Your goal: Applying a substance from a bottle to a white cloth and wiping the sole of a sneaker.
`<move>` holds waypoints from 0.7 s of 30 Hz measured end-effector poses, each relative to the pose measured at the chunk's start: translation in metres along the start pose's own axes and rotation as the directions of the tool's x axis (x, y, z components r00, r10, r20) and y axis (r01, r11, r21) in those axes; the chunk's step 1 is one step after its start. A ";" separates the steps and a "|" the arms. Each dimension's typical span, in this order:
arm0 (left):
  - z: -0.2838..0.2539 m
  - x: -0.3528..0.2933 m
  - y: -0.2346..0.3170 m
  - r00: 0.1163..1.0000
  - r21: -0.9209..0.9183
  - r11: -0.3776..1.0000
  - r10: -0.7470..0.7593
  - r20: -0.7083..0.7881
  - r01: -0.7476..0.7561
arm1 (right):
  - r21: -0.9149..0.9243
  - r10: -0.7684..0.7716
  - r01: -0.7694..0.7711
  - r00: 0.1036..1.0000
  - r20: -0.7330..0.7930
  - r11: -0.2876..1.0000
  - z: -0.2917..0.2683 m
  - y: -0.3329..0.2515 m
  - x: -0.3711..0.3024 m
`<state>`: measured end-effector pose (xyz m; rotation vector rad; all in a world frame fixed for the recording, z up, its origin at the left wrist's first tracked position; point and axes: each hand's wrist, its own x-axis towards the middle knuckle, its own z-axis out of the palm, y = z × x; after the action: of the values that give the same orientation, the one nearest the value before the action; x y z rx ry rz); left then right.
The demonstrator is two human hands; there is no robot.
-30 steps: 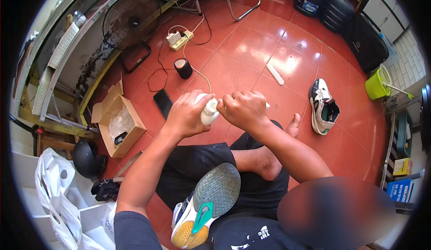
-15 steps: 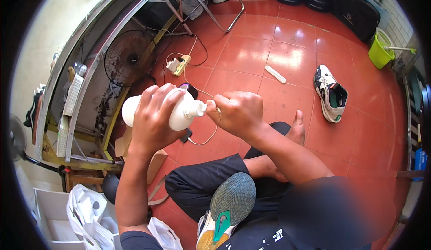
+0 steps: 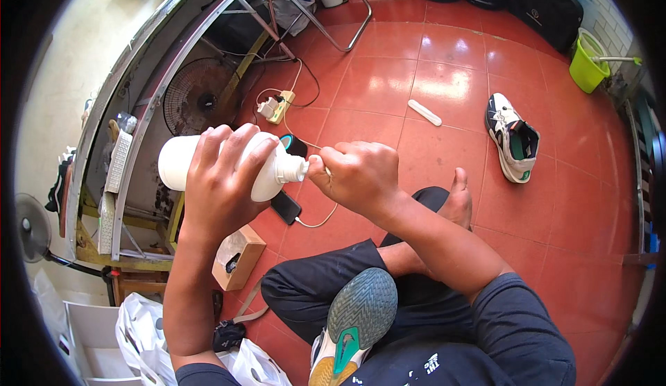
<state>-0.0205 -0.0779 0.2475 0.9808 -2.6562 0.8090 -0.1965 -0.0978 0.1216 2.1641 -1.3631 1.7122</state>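
My left hand is wrapped round a white plastic bottle, tilted nearly onto its side. The bottle's ribbed neck points right, towards my right hand. That hand is closed in a fist, its thumb close to the bottle's mouth; what it holds, if anything, is hidden by the fingers. A shoe rests against my lap with its grey-green patterned sole turned up. Its mate, a white and black shoe, sits on the floor at the right.
A thin white strip lies on the red tiles. A phone on a cable and a yellow power strip are at the left. Beside my left forearm stand a cardboard box and white plastic bags. A fan stands under the bench.
Both hands have shifted slightly left with the bottle. The bottle's ribbed neck shows more clearly now. The shoes have stayed in place.
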 end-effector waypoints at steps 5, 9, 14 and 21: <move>0.001 0.001 0.001 1.000 -0.006 1.000 -0.004 -0.009 0.004 | -0.002 -0.001 0.001 1.000 -0.010 1.000 -0.001 0.001 0.001; 0.003 0.002 0.002 1.000 -0.015 1.000 -0.019 0.008 0.019 | 0.037 0.036 -0.036 0.999 0.001 0.999 0.001 0.004 -0.002; 0.027 0.002 0.000 0.992 -0.226 0.967 -0.123 -0.012 0.117 | 0.240 0.248 -0.291 0.949 0.194 0.926 -0.001 0.008 0.000; 0.139 -0.044 0.042 0.867 -0.754 0.527 -0.486 0.111 0.392 | 0.296 0.350 -0.521 0.808 0.473 0.801 0.001 0.023 -0.026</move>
<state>-0.0134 -0.1046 0.0982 1.1919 -2.0991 -0.3668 -0.2108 -0.0973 0.0899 2.7150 -1.8925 1.9327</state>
